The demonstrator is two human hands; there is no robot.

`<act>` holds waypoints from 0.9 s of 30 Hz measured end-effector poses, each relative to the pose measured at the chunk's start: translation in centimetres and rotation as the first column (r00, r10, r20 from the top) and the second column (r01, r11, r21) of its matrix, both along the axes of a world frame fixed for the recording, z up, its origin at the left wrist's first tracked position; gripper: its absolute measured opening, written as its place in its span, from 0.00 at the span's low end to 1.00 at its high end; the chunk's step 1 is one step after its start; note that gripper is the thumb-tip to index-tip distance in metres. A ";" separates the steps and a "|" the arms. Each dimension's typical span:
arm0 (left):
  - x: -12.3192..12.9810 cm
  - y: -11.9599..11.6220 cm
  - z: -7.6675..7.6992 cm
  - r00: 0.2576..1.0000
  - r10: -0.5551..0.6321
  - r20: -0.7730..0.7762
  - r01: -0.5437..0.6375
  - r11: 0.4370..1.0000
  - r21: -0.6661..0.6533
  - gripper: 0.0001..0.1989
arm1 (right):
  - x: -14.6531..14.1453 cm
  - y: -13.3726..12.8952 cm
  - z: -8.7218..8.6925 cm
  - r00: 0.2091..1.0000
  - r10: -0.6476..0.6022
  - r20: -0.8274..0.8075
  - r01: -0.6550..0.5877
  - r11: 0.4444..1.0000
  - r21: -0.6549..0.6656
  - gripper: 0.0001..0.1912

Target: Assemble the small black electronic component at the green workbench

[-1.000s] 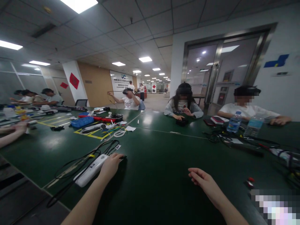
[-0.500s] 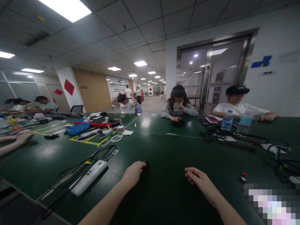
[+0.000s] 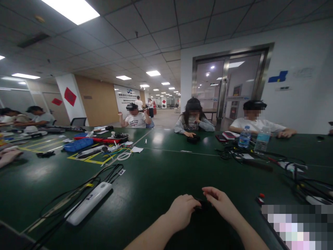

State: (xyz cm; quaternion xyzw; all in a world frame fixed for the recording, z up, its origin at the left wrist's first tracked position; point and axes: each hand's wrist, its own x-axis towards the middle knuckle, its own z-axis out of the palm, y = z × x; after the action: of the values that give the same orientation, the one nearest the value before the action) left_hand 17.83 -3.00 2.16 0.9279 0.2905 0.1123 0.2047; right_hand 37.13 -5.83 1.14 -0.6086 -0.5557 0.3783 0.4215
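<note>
My left hand (image 3: 183, 210) is closed on a small dark object (image 3: 199, 203), low over the green table (image 3: 145, 184) in front of me. Most of that object is hidden by the fingers and blends into the dark tabletop. Just right of it is my right hand (image 3: 221, 201), its fingers extended and slightly curved, thumb apart, with nothing seen in it. The two hands are close together, fingertips facing each other on either side of the dark object.
A white power strip (image 3: 90, 203) with black cables lies left. Farther back are a blue basket (image 3: 78, 145), tools and wires. Two bottles (image 3: 244, 137) and tangled cables stand right, near a pixelated device (image 3: 299, 227) and a small red-topped item (image 3: 261, 197). Several people sit around the table.
My left hand has moved right with the dark object, up beside my right hand, which has barely moved. The view has shifted slightly. Across the table, a person has lowered their arms from their head.
</note>
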 end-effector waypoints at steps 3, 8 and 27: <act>-0.9 0.0 0.0 1.000 0.002 0.013 -0.002 1.000 -0.016 0.15 | -0.2 -0.2 0.1 0.993 0.077 0.093 -0.078 0.997 0.012 0.16; -1.1 0.3 -0.6 0.998 0.057 0.034 -0.055 0.997 -0.062 0.14 | -1.4 -1.2 2.0 0.948 0.172 0.269 -0.158 0.985 -0.074 0.17; -1.3 0.3 -0.5 0.986 0.133 0.097 -0.107 0.965 -0.240 0.14 | -2.9 -2.0 2.6 0.884 0.279 0.375 -0.268 0.960 -0.082 0.12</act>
State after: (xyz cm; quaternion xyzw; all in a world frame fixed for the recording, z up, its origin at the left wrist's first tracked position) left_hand 16.55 -2.71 1.67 0.8702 0.3456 0.1413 0.3215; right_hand 34.27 -7.79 3.74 -0.5919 -0.7023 0.3153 0.2387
